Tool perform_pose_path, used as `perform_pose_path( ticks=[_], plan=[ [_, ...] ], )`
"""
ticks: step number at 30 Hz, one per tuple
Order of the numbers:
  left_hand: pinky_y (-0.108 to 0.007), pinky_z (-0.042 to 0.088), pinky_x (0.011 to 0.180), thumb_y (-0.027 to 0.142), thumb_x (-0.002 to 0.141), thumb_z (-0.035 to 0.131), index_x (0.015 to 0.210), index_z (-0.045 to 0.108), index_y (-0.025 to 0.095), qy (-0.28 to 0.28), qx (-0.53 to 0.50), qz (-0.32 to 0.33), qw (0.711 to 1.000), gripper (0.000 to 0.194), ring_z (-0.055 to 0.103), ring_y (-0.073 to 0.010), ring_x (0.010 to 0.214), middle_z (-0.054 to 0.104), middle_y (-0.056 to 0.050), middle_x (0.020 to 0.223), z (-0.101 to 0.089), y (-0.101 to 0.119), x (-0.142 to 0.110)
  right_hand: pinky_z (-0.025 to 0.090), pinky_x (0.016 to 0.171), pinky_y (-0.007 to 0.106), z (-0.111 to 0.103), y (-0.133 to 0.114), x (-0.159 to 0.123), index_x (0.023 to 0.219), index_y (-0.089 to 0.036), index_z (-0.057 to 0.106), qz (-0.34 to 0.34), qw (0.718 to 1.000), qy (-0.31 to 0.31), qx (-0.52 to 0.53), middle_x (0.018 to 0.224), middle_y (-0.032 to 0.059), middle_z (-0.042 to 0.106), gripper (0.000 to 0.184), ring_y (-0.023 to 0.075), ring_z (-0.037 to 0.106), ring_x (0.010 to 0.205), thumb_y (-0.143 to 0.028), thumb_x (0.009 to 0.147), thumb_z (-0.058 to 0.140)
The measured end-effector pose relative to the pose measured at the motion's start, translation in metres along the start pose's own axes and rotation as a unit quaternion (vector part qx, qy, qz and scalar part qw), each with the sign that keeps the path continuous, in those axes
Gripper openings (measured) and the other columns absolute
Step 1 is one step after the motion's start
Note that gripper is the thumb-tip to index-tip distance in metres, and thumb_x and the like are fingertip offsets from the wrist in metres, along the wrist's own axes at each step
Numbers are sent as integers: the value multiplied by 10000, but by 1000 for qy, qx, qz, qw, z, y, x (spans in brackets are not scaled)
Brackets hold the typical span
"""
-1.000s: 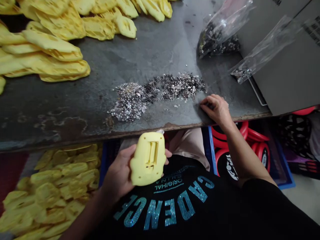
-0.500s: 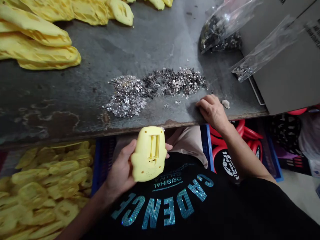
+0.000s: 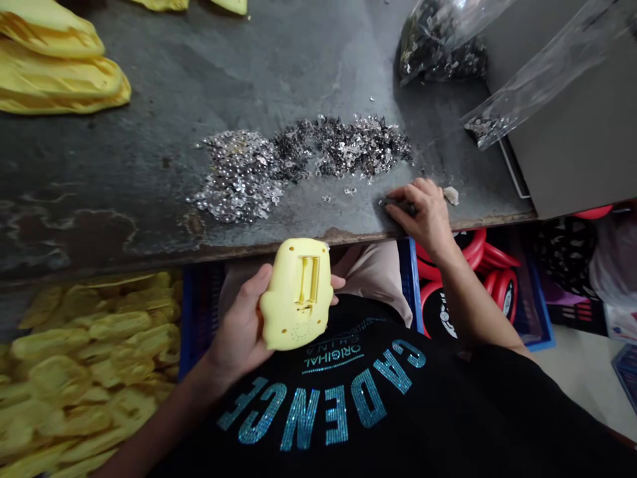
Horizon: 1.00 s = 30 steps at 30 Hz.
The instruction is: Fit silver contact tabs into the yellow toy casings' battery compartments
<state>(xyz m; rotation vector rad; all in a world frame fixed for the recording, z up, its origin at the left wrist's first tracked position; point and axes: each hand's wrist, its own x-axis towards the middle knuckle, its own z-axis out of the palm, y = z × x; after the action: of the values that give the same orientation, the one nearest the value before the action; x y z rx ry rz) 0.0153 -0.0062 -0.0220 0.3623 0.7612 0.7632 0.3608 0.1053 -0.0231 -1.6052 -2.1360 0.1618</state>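
My left hand is wrapped round a yellow plastic toy casing, held above my lap in front of the table edge. Its rear side faces up, showing a rectangular battery compartment, corner screw holes and a patch of tiny speaker holes. On the table my right hand rests near the front edge, thumb and fingers curled together. Something dark and small shows between those fingertips, too small to make out. Beyond it lies a pile of small shiny metal contact pieces, with a second silvery heap to the left.
Yellow casings lie stacked at the table's far left, and more yellow casings fill the space below left. Clear bags of metal pieces stand at the back right beside a grey box. A blue crate holds red-and-black items.
The view has shifted a little, so the table things sit further left and higher. My right hand has opened its thumb slightly from the fingers, and a dark bit now shows there.
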Motion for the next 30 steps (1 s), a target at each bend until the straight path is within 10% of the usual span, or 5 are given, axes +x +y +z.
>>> perform_pose_path(
  ticks=[30],
  plan=[
    [-410,774,875,743,1124,742,1507,846,207,-49,-73,11,996,667,948,-363,1054,927,-188,1356,4,-10,-8,527,1003,482,4,-17,4,1168,-263,876,-63,992,-49,100,1102,85,831,151,320,725,1081,-313,1062,781]
  ],
)
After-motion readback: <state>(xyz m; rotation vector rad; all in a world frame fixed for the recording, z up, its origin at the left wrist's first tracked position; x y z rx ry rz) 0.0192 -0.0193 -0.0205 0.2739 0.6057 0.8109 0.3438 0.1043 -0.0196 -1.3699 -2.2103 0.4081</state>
